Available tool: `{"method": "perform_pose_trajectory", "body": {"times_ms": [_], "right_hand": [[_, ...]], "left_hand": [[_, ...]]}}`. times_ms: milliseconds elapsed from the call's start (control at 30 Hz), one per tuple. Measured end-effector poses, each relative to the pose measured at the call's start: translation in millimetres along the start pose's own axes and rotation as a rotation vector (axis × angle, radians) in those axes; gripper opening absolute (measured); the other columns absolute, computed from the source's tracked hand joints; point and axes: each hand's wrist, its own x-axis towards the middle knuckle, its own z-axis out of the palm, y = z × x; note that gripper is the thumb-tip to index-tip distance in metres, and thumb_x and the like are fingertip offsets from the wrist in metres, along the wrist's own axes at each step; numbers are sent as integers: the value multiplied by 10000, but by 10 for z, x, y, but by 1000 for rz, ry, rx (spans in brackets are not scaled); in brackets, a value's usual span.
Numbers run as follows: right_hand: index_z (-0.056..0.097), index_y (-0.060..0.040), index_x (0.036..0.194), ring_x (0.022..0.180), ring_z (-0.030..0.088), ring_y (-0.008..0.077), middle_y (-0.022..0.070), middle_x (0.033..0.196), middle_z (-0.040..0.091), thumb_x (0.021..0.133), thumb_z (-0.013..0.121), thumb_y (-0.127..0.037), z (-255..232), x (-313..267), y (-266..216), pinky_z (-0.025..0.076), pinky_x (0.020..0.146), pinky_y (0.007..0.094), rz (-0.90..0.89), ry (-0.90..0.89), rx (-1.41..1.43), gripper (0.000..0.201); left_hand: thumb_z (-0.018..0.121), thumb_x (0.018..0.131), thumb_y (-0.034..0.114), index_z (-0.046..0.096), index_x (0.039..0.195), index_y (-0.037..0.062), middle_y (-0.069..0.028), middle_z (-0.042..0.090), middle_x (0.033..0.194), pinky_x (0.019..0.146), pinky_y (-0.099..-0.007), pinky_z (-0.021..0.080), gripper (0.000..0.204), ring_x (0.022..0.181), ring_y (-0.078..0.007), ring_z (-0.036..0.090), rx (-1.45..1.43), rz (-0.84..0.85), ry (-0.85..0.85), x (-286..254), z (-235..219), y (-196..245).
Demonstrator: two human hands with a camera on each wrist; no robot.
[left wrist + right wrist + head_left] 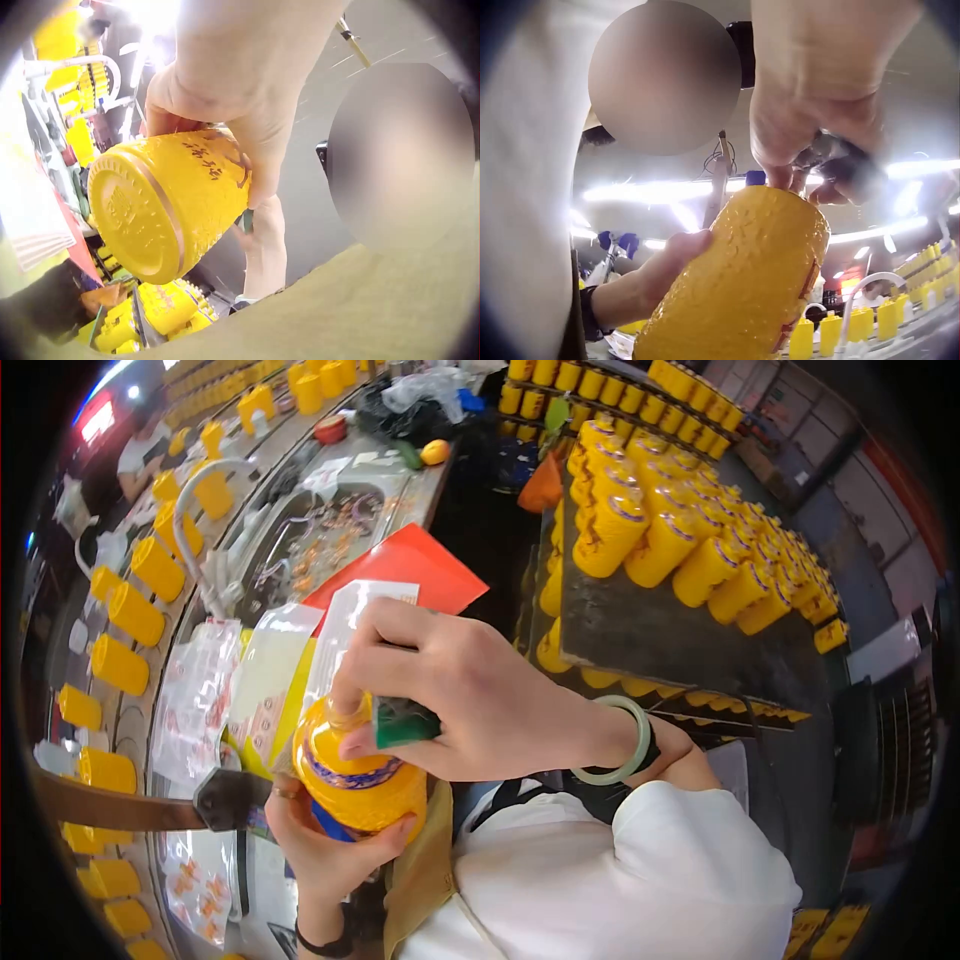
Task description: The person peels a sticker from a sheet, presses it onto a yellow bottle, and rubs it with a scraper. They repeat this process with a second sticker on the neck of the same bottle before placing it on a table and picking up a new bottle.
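Observation:
A yellow bottle (368,800) with a blue patterned band stands tilted between both hands. My left hand (335,855) grips its lower side, fingers and thumb around it; the left wrist view shows the bottle's round base (135,214) and dark writing on its side. My right hand (450,690) is at the bottle's neck, fingertips on the top, with a small dark green object (405,722) held in the palm. In the right wrist view, the right fingers meet the top edge of the bottle (739,277). The cap area is mostly hidden by the fingers.
A sink (335,545) with scraps lies ahead, beside a red sheet (425,565) and plastic bags (190,700). Yellow bottles line the left side; many more stand on a dark table (680,630) at right. A brown bar with a metal end (220,800) juts in from the left.

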Motion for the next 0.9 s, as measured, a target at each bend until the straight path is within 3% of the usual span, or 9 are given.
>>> {"method": "perform_pose_trajectory", "body": {"times_ms": [67,100,200,233,300,400,533,667,900], "right_hand": [[682,-83,975,897,670,289,67,1024,621,837,827,-137,-153,-161,30,544,736,379,-1,7,-127,207],[680,-76,971,900,669,290,70,1026,624,840,819,-128,-264,-240,46,543,741,382,42,-23,-128,198],[665,-43,972,929,666,309,83,1016,626,847,790,-88,-532,-546,121,537,782,389,149,-21,-183,181],[658,-32,972,939,661,325,93,1012,623,857,773,-77,-627,-675,146,532,803,393,230,68,-251,168],[650,-14,968,952,652,353,118,998,620,884,733,-62,-932,-1001,229,521,832,398,363,224,-415,128],[684,-55,964,984,651,380,138,1003,637,903,696,-106,-1549,-1619,239,524,835,437,647,419,-666,80],[687,-62,975,982,650,395,153,1015,629,957,679,-173,-2301,-2513,153,514,823,462,901,670,-1184,113],[693,-94,1060,1055,643,384,127,1125,616,961,685,-195,-3101,-3386,284,528,844,499,1237,774,-1562,142],[714,-116,1104,1075,651,364,87,1153,623,983,659,-254,-4336,-4332,960,564,852,503,1370,784,-1787,192]], "left_hand": [[991,596,160,516,1329,-67,-160,662,1228,965,-366,572,903,1100,-213,691,-8,102,-16,141,244,16],[1007,586,189,539,1306,-71,-147,687,1191,942,-350,571,897,1055,-202,707,-7,126,-41,212,374,62],[1016,628,304,445,1460,-87,-221,593,1364,1065,-407,488,1082,1266,-304,616,405,304,-255,386,579,9],[1021,627,352,375,1519,-82,-246,501,1462,1145,-435,411,1183,1382,-353,510,423,376,-310,448,643,41],[1001,672,308,323,1546,-78,-237,462,1502,1172,-431,373,1171,1398,-345,481,386,393,-299,494,652,-14],[916,751,160,322,1556,-73,-230,466,1516,1192,-423,346,1027,1420,-322,461,295,298,-286,598,663,-85],[854,810,128,364,1562,-54,-213,459,1556,1219,-436,313,916,1455,-332,442,361,263,-336,796,729,-201],[775,868,73,350,1570,-50,-212,434,1579,1248,-447,276,830,1491,-328,407,284,194,-367,956,919,-196],[654,926,12,348,1588,3,-182,392,1629,1271,-490,244,730,1518,-343,386,286,173,-319,1304,1028,-238]]}}
